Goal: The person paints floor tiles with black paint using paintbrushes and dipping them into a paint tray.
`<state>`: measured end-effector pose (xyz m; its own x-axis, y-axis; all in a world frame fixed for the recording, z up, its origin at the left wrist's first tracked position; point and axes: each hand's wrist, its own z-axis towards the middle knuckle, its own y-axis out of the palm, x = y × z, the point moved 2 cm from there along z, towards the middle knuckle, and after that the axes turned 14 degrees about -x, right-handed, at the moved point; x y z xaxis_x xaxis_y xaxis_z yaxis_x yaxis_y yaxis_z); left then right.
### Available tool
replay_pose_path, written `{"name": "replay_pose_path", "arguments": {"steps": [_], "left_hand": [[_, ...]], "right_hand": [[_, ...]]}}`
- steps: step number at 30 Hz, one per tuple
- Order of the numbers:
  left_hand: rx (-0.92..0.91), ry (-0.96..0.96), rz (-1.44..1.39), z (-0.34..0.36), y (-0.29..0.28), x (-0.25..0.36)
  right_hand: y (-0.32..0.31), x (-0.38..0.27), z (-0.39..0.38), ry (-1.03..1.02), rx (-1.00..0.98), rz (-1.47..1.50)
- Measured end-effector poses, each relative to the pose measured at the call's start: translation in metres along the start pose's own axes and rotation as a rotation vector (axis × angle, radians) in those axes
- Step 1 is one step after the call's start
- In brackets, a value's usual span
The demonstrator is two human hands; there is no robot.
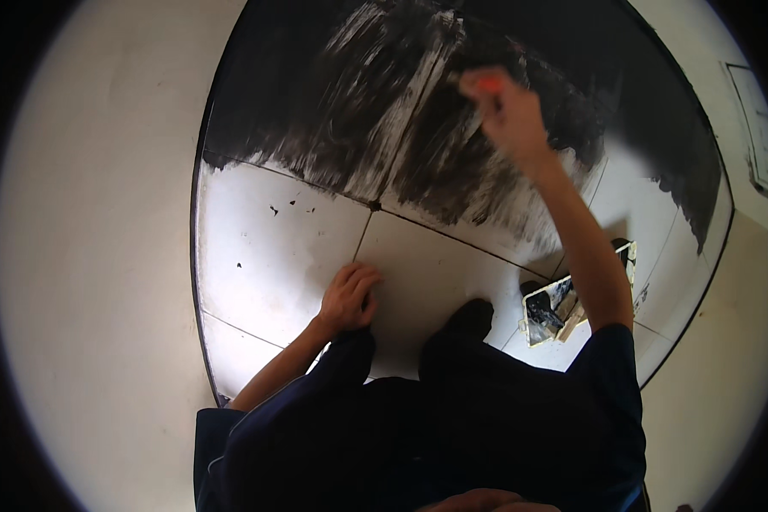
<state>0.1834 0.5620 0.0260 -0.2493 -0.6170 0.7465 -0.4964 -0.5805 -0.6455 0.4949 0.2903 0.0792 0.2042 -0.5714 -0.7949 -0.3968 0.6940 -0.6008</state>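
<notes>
1. At the bottom of the frame, your dark trousers (452, 401) fill the view; you're crouched on the tiled floor (273, 247), one dark shoe (472, 317) planted just right of centre.

2. Centre-left, your left hand (348, 296) rests flat on a bare white tile, fingers loosely curled together, holding nothing — it looks like a prop for your weight.

3. Lower right of centre, a paint tray (548, 307) sits on the floor just beside your right knee, smeared with black and partly hidden behind your forearm.

4. Mid-frame, the white tiles around your hand and shoe are unpainted, save for a few small black specks (282, 206) at upper left of that patch.

5. Up top, your right hand (505, 107) is stretched out and clamped around a brush with an orange handle (489, 84); the bristles are too blurred to make out, but they meet the floor at the black paint (435, 128).

6. Progress, as I judge it: the far band across the upper frame is blacked in, though streaky, with white showing through near the grout line (418, 102). A white gap remains at upper right, and the whole near half is untouched. Call it roughly half done, with a second pass likely needed on the streaks.
</notes>
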Motion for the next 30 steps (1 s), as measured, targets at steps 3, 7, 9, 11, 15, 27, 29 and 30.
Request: {"name": "replay_pose_path", "arguments": {"steps": [3, 7, 9, 11, 15, 27, 29, 30], "left_hand": [[0.008, -0.012, 0.005, -0.001, 0.003, -0.005], [-0.012, -0.036, -0.010, -0.001, 0.000, -0.004], [-0.024, -0.049, 0.005, -0.004, 0.000, -0.003], [-0.042, -0.027, 0.014, 0.003, 0.002, -0.003], [-0.059, -0.020, 0.001, 0.009, 0.002, -0.002], [-0.067, -0.051, 0.002, 0.004, 0.003, -0.004], [-0.082, -0.048, 0.012, 0.003, 0.003, -0.007], [-0.076, -0.045, 0.014, 0.002, 0.004, -0.007]], "right_hand": [[0.052, -0.017, -0.061, -0.191, -0.109, 0.109], [0.052, -0.040, -0.065, -0.266, -0.175, 0.189], [0.036, -0.021, -0.032, -0.178, -0.197, 0.174], [0.020, 0.022, 0.012, -0.315, 0.046, 0.202], [-0.050, 0.067, 0.088, -0.479, 0.292, -0.027], [0.059, -0.022, -0.060, -0.375, -0.119, 0.133], [0.065, -0.040, -0.069, -0.336, -0.347, 0.267], [0.064, -0.036, -0.053, -0.293, -0.346, 0.188]]}}
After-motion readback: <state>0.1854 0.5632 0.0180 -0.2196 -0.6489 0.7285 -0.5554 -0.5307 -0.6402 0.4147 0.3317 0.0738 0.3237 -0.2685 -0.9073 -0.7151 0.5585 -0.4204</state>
